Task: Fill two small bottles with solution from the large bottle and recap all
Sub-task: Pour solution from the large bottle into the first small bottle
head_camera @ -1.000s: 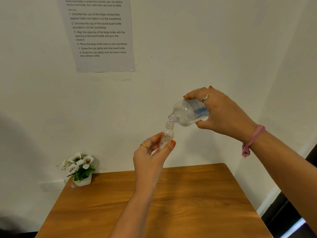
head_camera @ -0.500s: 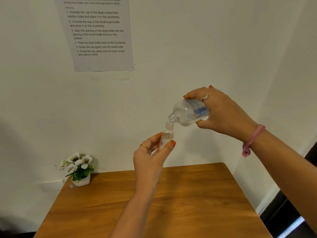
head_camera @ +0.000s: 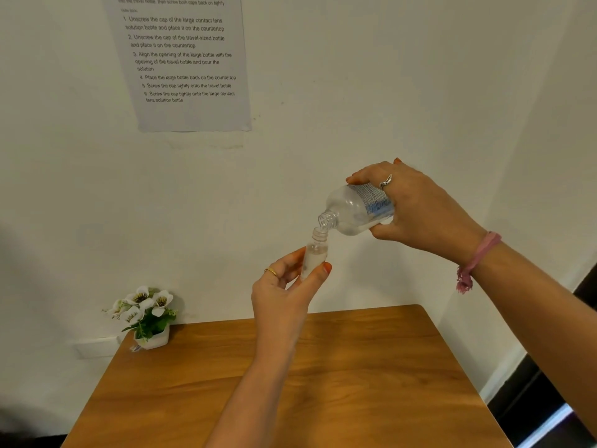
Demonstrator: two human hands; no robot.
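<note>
My right hand (head_camera: 416, 208) grips the large clear bottle (head_camera: 353, 208), uncapped and tipped down to the left, its label partly under my fingers. Its open neck sits just above the mouth of a small clear bottle (head_camera: 315, 252). My left hand (head_camera: 284, 292) holds that small bottle upright between thumb and fingers, high above the wooden table (head_camera: 355, 383). Clear liquid shows inside the small bottle. No second small bottle and no caps are in view.
A small white pot of white flowers (head_camera: 147, 315) stands at the table's far left corner against the wall. A printed instruction sheet (head_camera: 181, 59) hangs on the wall above. The table's right edge runs close to a side wall.
Both hands and both bottles keep the same pouring pose. Only the view has shifted slightly.
</note>
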